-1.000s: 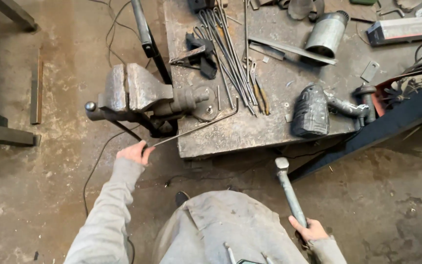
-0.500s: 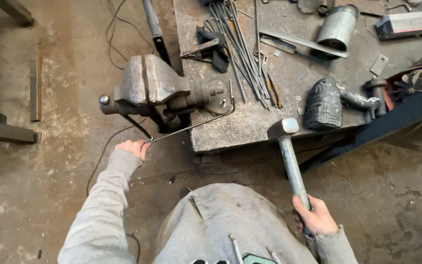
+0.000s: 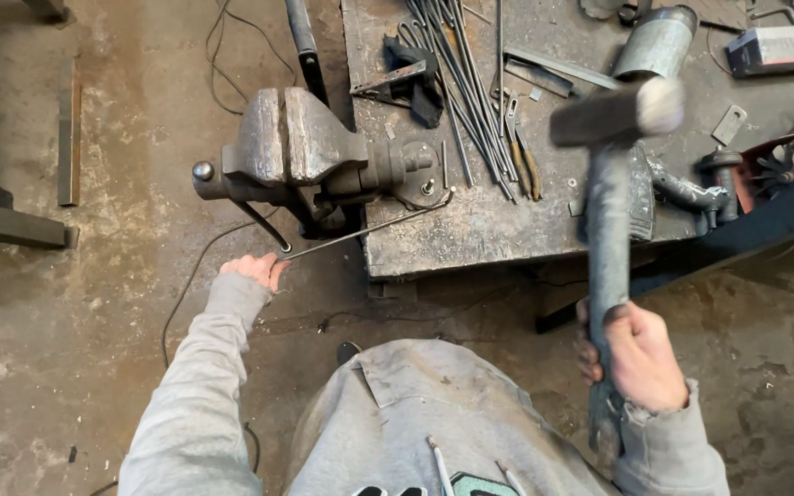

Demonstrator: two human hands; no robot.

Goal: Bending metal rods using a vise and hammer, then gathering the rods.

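Hammer (image 3: 610,119) raised in right hand (image 3: 640,354), thin rod (image 3: 369,230) gripped by left hand (image 3: 252,271).

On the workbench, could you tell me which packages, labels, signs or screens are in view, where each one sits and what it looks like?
Box: one long, flat, pale grey pack with a red edge, lying at the bench's far right corner, right of the grey metal cylinder.
Its print is too blurred to make out.
No signs or screens are in view.

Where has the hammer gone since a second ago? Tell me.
Yes: the hammer, gripped by the right hand, has swung up from below the workbench edge to over it.
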